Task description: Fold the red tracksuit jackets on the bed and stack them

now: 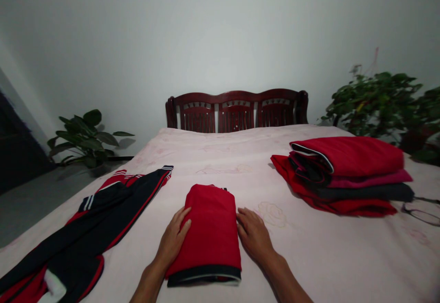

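A folded red garment (210,229) with a dark navy hem lies flat on the bed in front of me. My left hand (173,235) rests along its left edge, thumb and fingertips lying on the cloth. Beside the right edge, my right hand (253,234) lies with its fingers stretched out, fingertips at the fabric's side. Neither hand is closed around the garment. Its inner layers are hidden, apart from a pale line along the near hem.
A stack of folded red, magenta and dark clothes (347,156) sits at right, with eyeglasses (424,213) beside it. Loose navy-and-red clothing (113,216) sprawls at left. Beyond the pink bedsheet (220,156) stands a wooden headboard (237,110). Leafy plants (87,135) flank the bed.
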A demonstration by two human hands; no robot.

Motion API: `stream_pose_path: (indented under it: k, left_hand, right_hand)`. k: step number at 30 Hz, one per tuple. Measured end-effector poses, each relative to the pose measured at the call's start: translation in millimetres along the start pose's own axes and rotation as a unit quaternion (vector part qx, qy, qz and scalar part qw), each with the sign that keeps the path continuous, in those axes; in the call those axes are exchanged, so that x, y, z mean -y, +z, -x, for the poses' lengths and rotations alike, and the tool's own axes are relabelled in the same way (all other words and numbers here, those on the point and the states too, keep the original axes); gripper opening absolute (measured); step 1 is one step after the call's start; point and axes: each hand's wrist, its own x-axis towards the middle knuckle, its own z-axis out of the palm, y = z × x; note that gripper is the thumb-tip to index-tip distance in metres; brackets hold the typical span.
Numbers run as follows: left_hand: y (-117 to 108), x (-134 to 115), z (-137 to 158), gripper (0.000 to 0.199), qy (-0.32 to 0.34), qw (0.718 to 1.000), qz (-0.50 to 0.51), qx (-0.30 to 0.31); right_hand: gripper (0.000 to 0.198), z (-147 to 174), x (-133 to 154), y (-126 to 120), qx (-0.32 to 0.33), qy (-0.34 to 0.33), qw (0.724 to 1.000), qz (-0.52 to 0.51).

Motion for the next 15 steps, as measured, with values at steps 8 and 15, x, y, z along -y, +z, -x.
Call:
stream_pose_path:
  k: [8, 15]
  left_hand:
    - [0.0, -1.5, 0.3, 0.047, -0.002, 1.000, 0.005, 0.006]
    - [-0.3, -1.9, 0.7, 0.047, -0.001, 1.000, 0.000, 0.002]
  right_hand:
    - [0.037, -0.2, -0.4, 0.4, 0.001, 0.003, 1.000, -0.005]
    - [0.038, -0.4, -0.3, 0.6, 0.009, 0.003, 1.000, 0.006]
